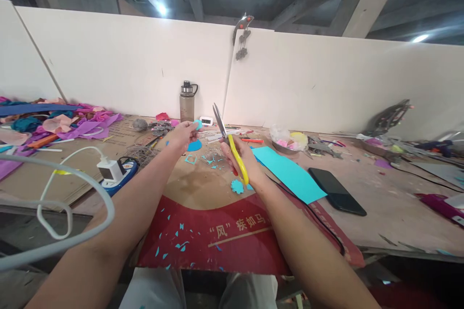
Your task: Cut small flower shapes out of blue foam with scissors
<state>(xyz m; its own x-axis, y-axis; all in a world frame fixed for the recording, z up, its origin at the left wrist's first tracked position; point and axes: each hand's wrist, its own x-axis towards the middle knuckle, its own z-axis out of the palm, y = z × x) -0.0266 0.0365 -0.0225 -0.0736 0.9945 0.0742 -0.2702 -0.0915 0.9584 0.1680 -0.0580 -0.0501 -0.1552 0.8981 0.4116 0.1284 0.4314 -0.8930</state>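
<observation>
My left hand [184,136] pinches a small turquoise paper piece [198,125] above the back of the work area. In my right hand [237,152] are scissors [232,142] with yellow handles, their blades pointing up and away from me. Something red shows under that hand, too covered to name. Just below it lies a turquoise paper flower [237,186] with a scalloped edge. A blue paper disc [195,145] rests under my left hand, beside a cut-out paper frame [190,159]. To the right lies a large turquoise sheet [290,174].
A phone [337,190] lies by the sheet. A bottle [187,101] stands near the white partition [145,58]. On the left are a power strip [121,178], a thick grey hose [105,203] and coloured scraps [58,123]. Small offcuts dot the red board [217,256].
</observation>
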